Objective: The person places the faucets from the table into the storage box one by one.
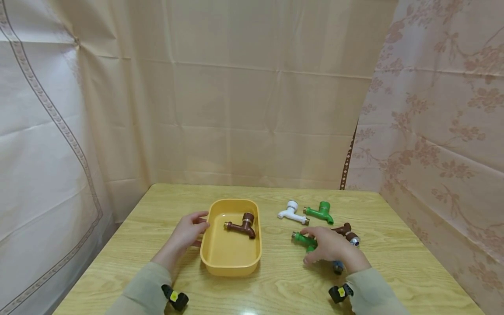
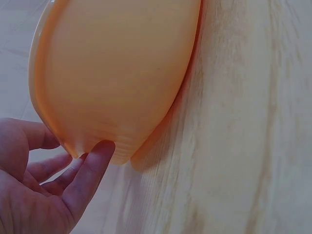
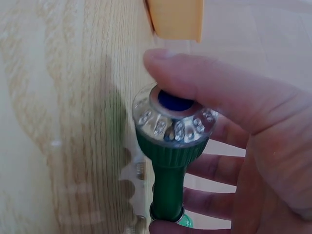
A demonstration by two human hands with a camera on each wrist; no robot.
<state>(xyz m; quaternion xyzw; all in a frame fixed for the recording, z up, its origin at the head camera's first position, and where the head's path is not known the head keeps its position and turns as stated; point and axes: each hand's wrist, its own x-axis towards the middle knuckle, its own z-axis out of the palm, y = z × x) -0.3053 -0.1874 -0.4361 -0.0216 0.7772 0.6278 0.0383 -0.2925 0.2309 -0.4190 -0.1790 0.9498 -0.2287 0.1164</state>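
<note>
The left hand (image 1: 187, 232) loosely touches the yellow tray (image 1: 222, 253); the right hand (image 1: 332, 247) grips the nearer green tap (image 1: 305, 240), which could swivel if held off-centre

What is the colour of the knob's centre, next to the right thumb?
Dark blue: the knob's centre shows best in the right wrist view.

The left forearm (image 1: 143, 283) slants up from lower left, left hand (image 1: 188, 232) loosely spread; the right forearm (image 1: 372, 291) rises from lower right, right hand (image 1: 332, 247) gripping.
</note>
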